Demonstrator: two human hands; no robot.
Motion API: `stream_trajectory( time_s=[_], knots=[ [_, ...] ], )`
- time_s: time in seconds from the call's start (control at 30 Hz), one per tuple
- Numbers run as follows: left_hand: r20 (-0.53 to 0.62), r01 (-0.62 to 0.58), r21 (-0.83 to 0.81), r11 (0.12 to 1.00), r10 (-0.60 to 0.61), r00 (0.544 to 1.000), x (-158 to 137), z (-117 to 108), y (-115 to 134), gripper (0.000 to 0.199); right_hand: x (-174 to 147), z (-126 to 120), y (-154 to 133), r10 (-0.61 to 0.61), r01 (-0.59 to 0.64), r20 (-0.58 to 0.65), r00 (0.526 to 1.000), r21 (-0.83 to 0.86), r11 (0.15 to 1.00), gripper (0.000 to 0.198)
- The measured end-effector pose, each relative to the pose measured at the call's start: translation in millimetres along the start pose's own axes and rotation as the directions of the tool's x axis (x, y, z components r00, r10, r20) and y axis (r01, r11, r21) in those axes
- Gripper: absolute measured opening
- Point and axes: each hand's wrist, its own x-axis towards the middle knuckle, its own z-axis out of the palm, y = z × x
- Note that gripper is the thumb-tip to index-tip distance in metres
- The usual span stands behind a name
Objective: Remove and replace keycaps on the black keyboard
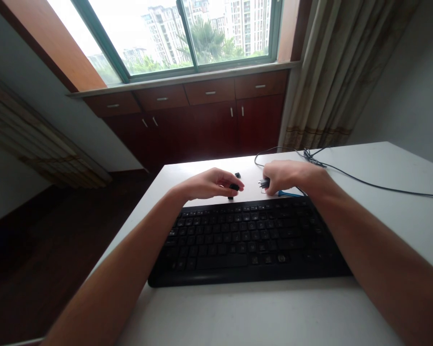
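Note:
A black keyboard point(222, 262) lies on the white table, below both hands. Beyond its back edge, my left hand point(216, 184) is closed, with a small black keycap point(234, 187) between thumb and fingers. Another black keycap point(237, 175) lies on the table just behind those fingertips. My right hand point(279, 175) is wrapped round a small dark grey tool with a pale tip point(264, 183), which points left toward my left hand. The tool's kind is hard to make out, as the fist hides most of it. Under the right hand lies a thin blue stick-like tool point(288, 194).
A black cable point(375, 186) runs across the right side of the white table point(400, 216), with a tied bundle behind my right wrist. Past the table's far edge stands a dark red cabinet point(198, 129) below a window. Curtains point(324, 72) hang at the right.

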Motion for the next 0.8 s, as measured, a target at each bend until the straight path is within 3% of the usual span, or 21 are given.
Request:
stream_trajectory(
  time_s=[0.27, 0.53, 0.8],
  knots=[
    [-0.013, -0.002, 0.018, 1.000, 0.002, 1.000, 0.6, 0.2, -1.4, 0.041, -1.3, -2.3, 1.0, -0.004, 0.004, 0.003, 1.000, 0.027, 1.000, 0.030],
    [-0.024, -0.005, 0.022, 1.000, 0.005, 1.000, 1.9, 2.3, -3.0, 0.042, -7.9, -6.0, 9.1, 0.105, -0.106, 0.026, 0.994, 0.025, 0.994, 0.037],
    [-0.012, -0.013, 0.040, 0.999, 0.014, 1.000, 2.6, 3.2, 0.5, 0.042, -1.2, -2.1, -0.5, 0.000, 0.000, 0.018, 1.000, 0.018, 1.000, 0.034]
  ],
)
